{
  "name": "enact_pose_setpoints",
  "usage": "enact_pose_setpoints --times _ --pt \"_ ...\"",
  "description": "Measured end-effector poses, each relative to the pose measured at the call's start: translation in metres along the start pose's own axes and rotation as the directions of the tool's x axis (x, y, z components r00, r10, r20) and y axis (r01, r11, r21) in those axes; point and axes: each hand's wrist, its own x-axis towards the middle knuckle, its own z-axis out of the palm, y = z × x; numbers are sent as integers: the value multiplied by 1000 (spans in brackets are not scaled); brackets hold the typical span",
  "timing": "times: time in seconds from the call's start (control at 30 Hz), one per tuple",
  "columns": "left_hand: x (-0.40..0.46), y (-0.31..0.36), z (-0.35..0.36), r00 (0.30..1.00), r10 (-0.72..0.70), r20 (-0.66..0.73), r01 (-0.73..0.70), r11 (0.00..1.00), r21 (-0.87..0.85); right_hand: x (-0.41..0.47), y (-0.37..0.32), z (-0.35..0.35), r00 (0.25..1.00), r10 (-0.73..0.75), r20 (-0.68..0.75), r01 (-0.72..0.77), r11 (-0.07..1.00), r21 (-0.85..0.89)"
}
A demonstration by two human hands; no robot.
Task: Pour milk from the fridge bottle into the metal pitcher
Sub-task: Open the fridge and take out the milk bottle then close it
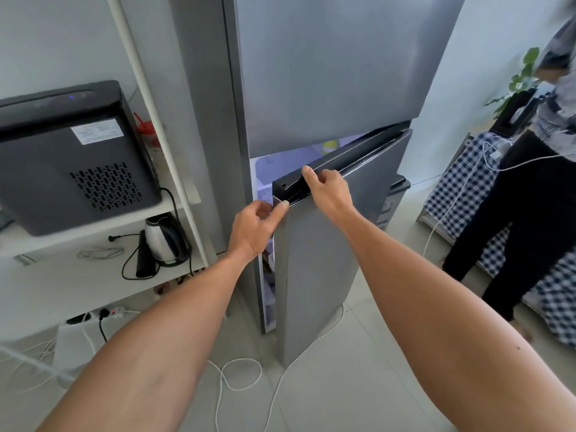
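A tall grey fridge (327, 67) stands straight ahead. Its lower door (318, 263) is partly swung out, and a lit interior shows through the gap at the top and left. My right hand (327, 190) grips the door's top edge from above. My left hand (255, 227) pinches the door's near top corner with thumb and fingers. A yellowish item (329, 147) shows faintly inside; I cannot tell what it is. No milk bottle or metal pitcher is visible.
A white shelf unit (93, 226) on the left carries a dark appliance (71, 157) and an electric kettle (163, 240). White cables (240, 374) and a power strip (112, 312) lie on the tiled floor. Another person (530, 194) stands at right beside a checked cloth (461, 194).
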Motion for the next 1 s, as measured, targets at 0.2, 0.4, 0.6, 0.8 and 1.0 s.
enact_pose_setpoints --times 0.2,0.4,0.6,0.8,1.0 --pt "-40 16 40 999 -31 -24 32 999 13 -39 28 -62 994 96 -51 -97 995 -30" --pt "-73 27 94 989 9 148 -39 979 202 -63 64 -132 989 90 -113 -94 995 -23" --pt "-91 40 150 925 166 342 -275 913 300 -81 93 -205 989 116 -93 -126 986 -108" --pt "-85 55 193 739 317 595 -562 777 283 -98 120 -250 968 160 -191 -209 941 -268" --pt "-82 70 232 497 414 763 -763 627 158 -105 140 -271 911 92 -403 -330 748 -575"
